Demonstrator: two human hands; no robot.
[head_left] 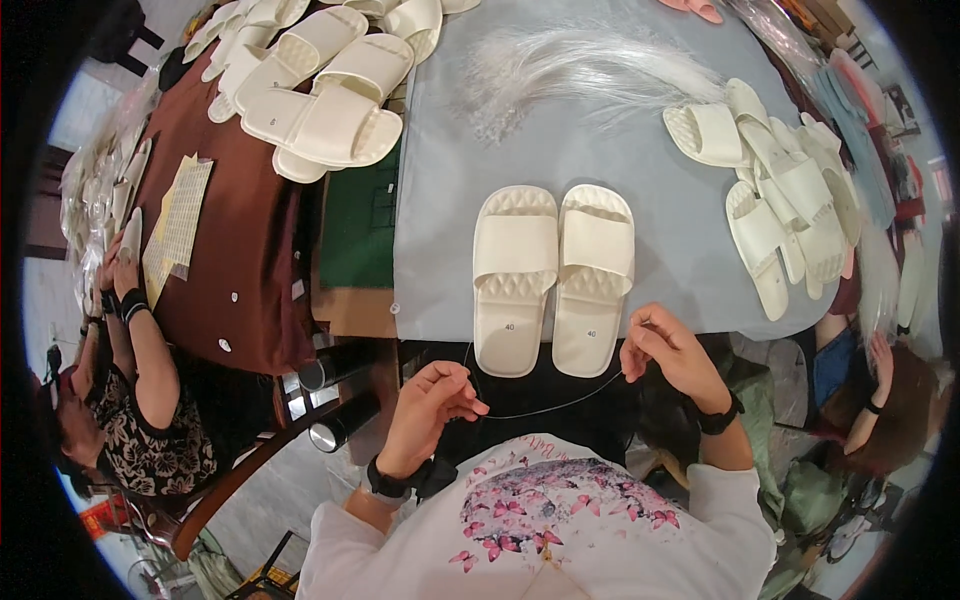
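A pair of cream slippers (pixel 514 280) lies side by side at the front edge of the grey-covered table (pixel 435 200), toes away from me, heels reaching over the edge. Between my hands a thin clear string (pixel 548 414) sags in a curve below the heels. My left hand (pixel 432 408) pinches it near its left part, just left of the heels. With thumb and fingertips closed, my right hand (pixel 672 355) grips its other end, to the right of the right slipper. Part of the string by my left fingers is hard to make out.
Loose clear strings (pixel 590 75) lie in a bundle at the back. Cream slippers are piled at the right (pixel 795 190) and far left (pixel 330 95). Sticker sheets (pixel 180 215) rest on the brown-covered table (pixel 240 260). People work at both sides.
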